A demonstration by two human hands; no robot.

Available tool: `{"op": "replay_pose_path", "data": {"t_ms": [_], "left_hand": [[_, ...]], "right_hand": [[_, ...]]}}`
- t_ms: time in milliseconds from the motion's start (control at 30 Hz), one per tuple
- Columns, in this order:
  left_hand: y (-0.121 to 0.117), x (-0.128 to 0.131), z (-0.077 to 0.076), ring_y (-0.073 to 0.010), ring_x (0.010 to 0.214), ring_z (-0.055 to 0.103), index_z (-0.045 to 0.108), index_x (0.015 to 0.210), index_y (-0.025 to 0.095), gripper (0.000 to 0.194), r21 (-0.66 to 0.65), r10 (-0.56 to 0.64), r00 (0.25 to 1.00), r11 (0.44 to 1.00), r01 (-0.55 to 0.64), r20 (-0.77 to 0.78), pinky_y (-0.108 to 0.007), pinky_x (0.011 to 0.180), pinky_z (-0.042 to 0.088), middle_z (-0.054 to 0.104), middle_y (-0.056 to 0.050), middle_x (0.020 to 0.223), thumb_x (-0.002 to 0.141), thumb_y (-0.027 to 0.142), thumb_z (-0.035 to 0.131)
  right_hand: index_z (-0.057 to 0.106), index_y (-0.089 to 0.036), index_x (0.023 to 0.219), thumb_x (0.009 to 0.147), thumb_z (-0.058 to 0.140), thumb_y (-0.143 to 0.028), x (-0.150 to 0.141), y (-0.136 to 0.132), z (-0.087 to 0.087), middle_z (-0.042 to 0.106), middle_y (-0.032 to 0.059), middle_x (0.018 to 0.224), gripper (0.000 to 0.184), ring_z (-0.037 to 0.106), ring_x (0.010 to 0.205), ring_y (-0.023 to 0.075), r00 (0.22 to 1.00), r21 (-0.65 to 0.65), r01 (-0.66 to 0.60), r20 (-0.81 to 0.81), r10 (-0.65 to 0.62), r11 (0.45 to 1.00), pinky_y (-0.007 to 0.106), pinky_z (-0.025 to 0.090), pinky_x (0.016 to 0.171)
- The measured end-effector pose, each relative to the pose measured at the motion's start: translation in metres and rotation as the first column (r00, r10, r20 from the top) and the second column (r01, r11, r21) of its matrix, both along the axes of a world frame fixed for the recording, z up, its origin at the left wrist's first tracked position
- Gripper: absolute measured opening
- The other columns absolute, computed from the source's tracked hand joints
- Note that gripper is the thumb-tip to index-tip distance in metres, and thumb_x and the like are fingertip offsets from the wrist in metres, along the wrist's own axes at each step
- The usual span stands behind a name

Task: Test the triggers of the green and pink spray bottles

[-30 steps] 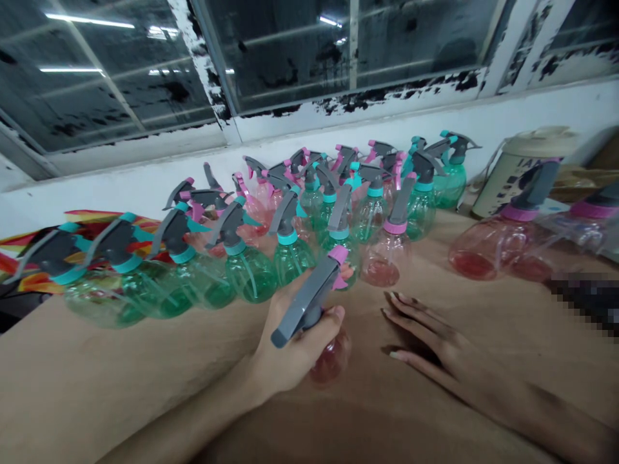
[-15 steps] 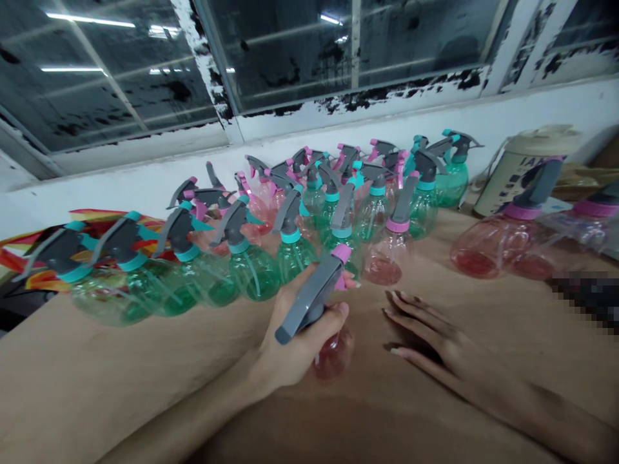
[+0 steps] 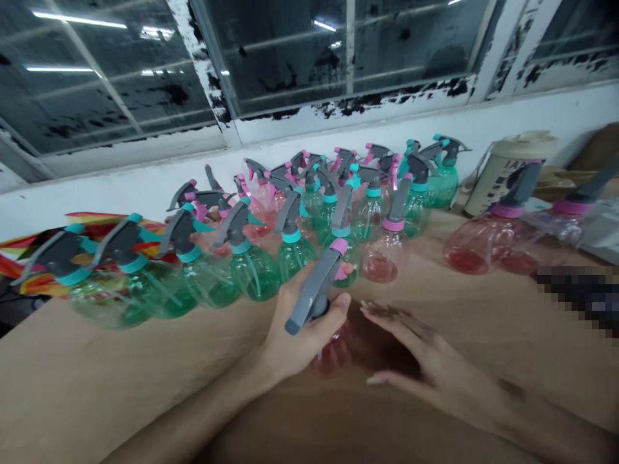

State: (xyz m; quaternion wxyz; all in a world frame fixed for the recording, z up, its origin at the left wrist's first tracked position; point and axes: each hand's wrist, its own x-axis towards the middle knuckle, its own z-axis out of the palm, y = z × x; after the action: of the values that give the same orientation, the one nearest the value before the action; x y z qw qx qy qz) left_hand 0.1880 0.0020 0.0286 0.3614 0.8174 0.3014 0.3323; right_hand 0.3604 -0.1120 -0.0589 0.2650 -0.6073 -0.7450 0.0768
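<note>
Gripping a pink spray bottle point(image 3: 316, 290), the left hand point(image 3: 300, 345) holds it roughly upright. The right hand point(image 3: 438, 361), empty, fingers spread, is just beside, rightward.

Dim, cool light; white tube reflections point(image 3: 80, 20) in far window point(image 3: 285, 48); shadow point(image 3: 394, 348) beneath right hand point(image 3: 447, 370); edges stretched; right-side patch point(image 3: 580, 293) pixelated.

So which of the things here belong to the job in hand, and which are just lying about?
Seem to belong:
- held pink spray bottle, in the left grip
- green spray bottles around it
- other pink spray bottles

Probably just lying about:
- beige lettered jug
- red-and-yellow sheet, far left
- dark blurred object, far right; can't tell what
</note>
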Motion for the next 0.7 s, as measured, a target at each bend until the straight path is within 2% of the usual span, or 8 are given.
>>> {"op": "replay_pose_path", "data": {"t_ms": [67,200,300,400,500,567,633,700], "left_hand": [[0.0,0.001,-0.002,-0.013,0.051,0.05,0.057,0.104,0.024,0.027,0.029,-0.051,0.999,0.998,0.051,0.003,-0.026,0.05,0.046,0.052,0.005,0.061,0.077,0.028,0.056],[-0.004,0.0,-0.006,-0.0117,0.051,0.049,0.052,0.113,0.023,0.035,-0.022,-0.092,0.995,0.995,0.092,0.028,-0.025,0.05,0.045,0.05,0.006,0.061,0.079,0.034,0.059],[-0.008,0.0,-0.008,-0.0129,0.061,0.054,0.047,0.118,0.025,0.044,-0.038,-0.11,0.993,0.993,0.112,0.053,-0.027,0.059,0.049,0.057,0.003,0.077,0.078,0.035,0.062],[-0.012,-0.002,-0.008,-0.0161,0.075,0.058,0.04,0.124,0.028,0.057,-0.01,-0.158,0.986,0.987,0.159,0.055,-0.033,0.07,0.051,0.059,-0.002,0.102,0.073,0.034,0.066],[-0.015,-0.003,-0.007,-0.0221,0.092,0.058,0.034,0.129,0.028,0.07,0.018,-0.205,0.978,0.979,0.205,0.044,-0.04,0.082,0.049,0.054,-0.005,0.118,0.069,0.031,0.069],[-0.017,-0.004,-0.009,-0.0273,0.106,0.053,0.029,0.133,0.027,0.072,0.006,-0.253,0.966,0.967,0.253,0.052,-0.045,0.09,0.044,0.05,-0.007,0.126,0.071,0.033,0.065],[-0.016,-0.004,-0.016,-0.0299,0.12,0.043,0.027,0.134,0.025,0.067,0.009,-0.295,0.954,0.955,0.295,0.054,-0.049,0.099,0.037,0.043,-0.009,0.135,0.077,0.037,0.058],[-0.015,-0.005,-0.027,-0.0279,0.126,0.037,0.026,0.134,0.024,0.058,0.064,-0.292,0.956,0.955,0.29,0.014,-0.049,0.105,0.029,0.039,-0.009,0.139,0.084,0.038,0.05]], "right_hand": [[0.028,-0.023,0.137,0.077,0.056,-0.053,-0.012,0.002,0.013,0.047,0.0085,0.135,0.073,0.045,0.121,0.0236,0.997,-0.03,0.008,-0.073,-0.01,1.0,0.042,0.043,0.096],[0.034,-0.021,0.131,0.067,0.061,-0.06,-0.04,0.008,0.032,0.056,0.0104,0.123,0.08,0.055,0.108,0.0266,0.981,0.027,0.031,-0.19,-0.025,0.999,0.042,0.048,0.086],[0.043,-0.02,0.12,0.063,0.064,-0.061,-0.057,0.012,0.039,0.06,0.0085,0.112,0.073,0.057,0.1,0.0249,0.956,0.047,0.076,-0.286,-0.06,0.996,0.04,0.048,0.082],[0.049,-0.021,0.11,0.067,0.065,-0.054,-0.066,0.014,0.044,0.061,0.006,0.107,0.057,0.056,0.099,0.0238,0.941,0.057,0.126,-0.325,-0.101,0.99,0.04,0.046,0.083],[0.051,-0.019,0.102,0.07,0.064,-0.048,-0.063,0.011,0.049,0.062,0.0055,0.098,0.045,0.056,0.094,0.0246,0.947,0.057,0.159,-0.292,-0.136,0.986,0.042,0.046,0.08],[0.051,-0.019,0.101,0.071,0.063,-0.048,-0.054,0.005,0.052,0.061,0.0057,0.096,0.044,0.056,0.091,0.0247,0.956,0.049,0.163,-0.253,-0.146,0.985,0.043,0.046,0.078],[0.05,-0.02,0.103,0.072,0.062,-0.05,-0.039,-0.005,0.054,0.061,0.0063,0.099,0.045,0.056,0.092,0.0245,0.965,0.048,0.175,-0.206,-0.162,0.983,0.042,0.046,0.078],[0.05,-0.02,0.104,0.073,0.059,-0.054,-0.017,-0.016,0.053,0.059,0.0073,0.102,0.046,0.055,0.095,0.0247,0.97,0.074,0.207,-0.15,-0.194,0.976,0.041,0.046,0.079]]}}
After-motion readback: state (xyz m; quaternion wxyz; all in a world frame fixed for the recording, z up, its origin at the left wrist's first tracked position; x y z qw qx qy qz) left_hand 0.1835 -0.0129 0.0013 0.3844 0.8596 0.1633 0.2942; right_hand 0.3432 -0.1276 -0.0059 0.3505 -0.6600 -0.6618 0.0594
